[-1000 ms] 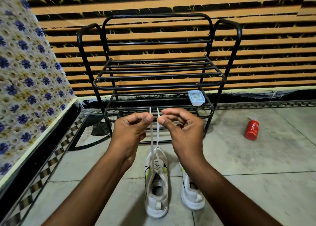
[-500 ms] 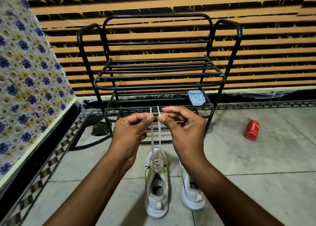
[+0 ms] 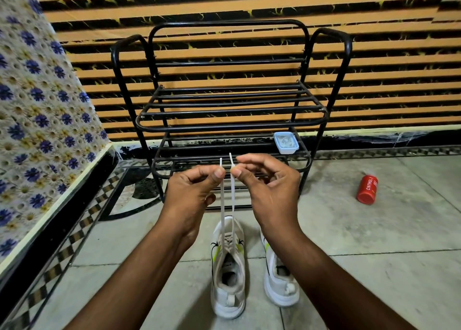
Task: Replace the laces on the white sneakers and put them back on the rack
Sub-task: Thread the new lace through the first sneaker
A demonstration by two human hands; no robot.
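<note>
Left hand (image 3: 192, 195) and right hand (image 3: 269, 192) each pinch one end of the white lace (image 3: 232, 195), drawn up taut from the left sneaker (image 3: 228, 279) on the floor; the right sneaker (image 3: 279, 284) stands just beside it. A small blue tub (image 3: 286, 143), contents unclear, sits on the rack (image 3: 232, 123)

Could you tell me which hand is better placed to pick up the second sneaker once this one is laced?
Probably the right hand: the unlaced sneaker lies directly beneath its forearm, while the left hand sits over the sneaker being laced. For now, each hand pinches one end of the lace.
</note>
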